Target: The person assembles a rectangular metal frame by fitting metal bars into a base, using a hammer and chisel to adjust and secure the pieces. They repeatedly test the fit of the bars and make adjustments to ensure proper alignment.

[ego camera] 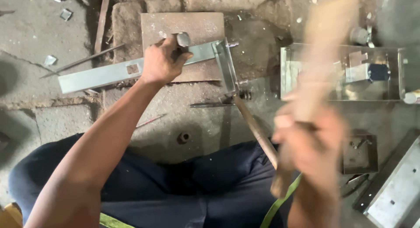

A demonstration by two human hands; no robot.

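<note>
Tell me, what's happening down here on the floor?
A person sits on the ground working sheet metal. The left hand presses a punch onto a long metal strip lying across a rusty plate. The right hand grips a wooden mallet, blurred in mid-swing. A metal tray sits to the right.

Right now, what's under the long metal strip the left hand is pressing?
A flat rusty steel plate lies under the metal strip, on stone blocks. The left hand covers part of the contact area.
</note>
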